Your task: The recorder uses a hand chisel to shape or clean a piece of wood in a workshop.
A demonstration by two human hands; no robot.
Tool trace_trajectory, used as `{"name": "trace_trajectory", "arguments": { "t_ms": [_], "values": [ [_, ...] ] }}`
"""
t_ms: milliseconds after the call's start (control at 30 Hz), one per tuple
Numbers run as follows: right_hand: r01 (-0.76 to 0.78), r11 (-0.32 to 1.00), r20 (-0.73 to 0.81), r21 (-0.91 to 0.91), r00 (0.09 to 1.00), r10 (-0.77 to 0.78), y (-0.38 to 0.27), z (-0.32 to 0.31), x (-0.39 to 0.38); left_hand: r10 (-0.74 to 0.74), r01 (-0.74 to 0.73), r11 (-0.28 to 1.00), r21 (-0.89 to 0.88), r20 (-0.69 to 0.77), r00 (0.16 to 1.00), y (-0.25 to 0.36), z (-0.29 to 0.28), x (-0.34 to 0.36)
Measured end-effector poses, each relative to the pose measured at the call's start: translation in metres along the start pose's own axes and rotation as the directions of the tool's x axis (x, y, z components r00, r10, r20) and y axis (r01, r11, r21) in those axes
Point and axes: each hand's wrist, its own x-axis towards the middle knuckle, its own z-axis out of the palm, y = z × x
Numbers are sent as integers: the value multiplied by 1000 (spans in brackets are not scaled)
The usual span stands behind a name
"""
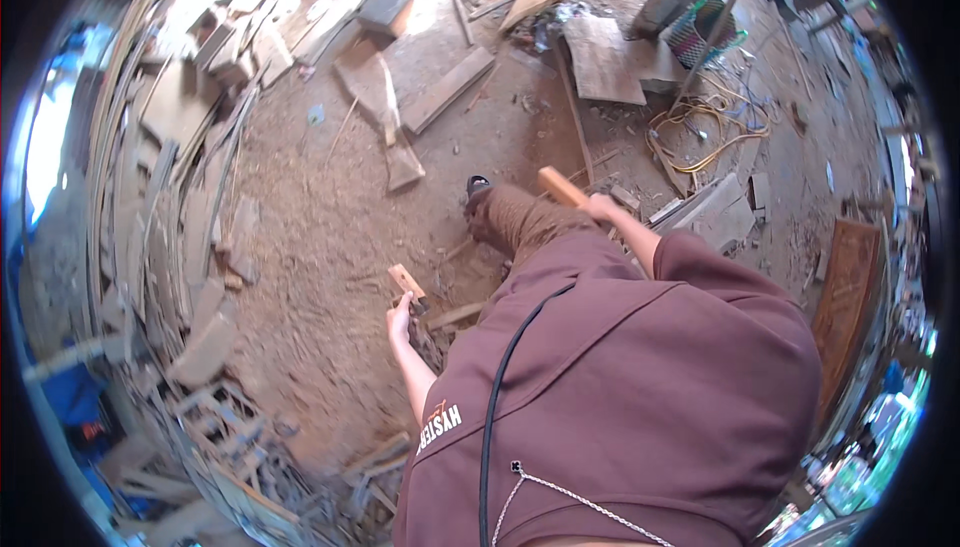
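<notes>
My left hand (399,313) is closed on a short light wooden piece (403,279) with small dark marks, held out beside my left leg; what lies just beneath it is hard to make out. To the right, my right hand (603,209) grips a longer pale wooden block (560,185), which points forward and left past my thigh. My brown trouser leg (525,222) and dark shoe (477,189) show between the two hands, over a dusty dirt floor (290,277).
Long boards (130,197) and scrap wood (240,457) pile along the left. Ahead lie loose planks (448,90), a panel (605,57), a woven basket (700,35) and coiled yellow cord (710,137). A carved brown panel (845,307) stands at the right.
</notes>
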Motion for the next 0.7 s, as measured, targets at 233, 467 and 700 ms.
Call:
{"name": "trace_trajectory", "arguments": {
  "t_ms": [233, 467, 700],
  "values": [
    [-108, 968, 93, 226, 992, 89, -21, 11, 61, 74, -100, 989, 112, 209, 975, 180, 49, 94],
    [-594, 309, 146, 743, 594, 791, -45, 48, 97, 317, -634, 236, 737, 558, 767, 470, 105, 138],
    [-394, -53, 313, 918, 634, 707, -79, 57, 69, 109, -635, -505, 585, 773, 625, 646, 253, 167]
  ]
}}
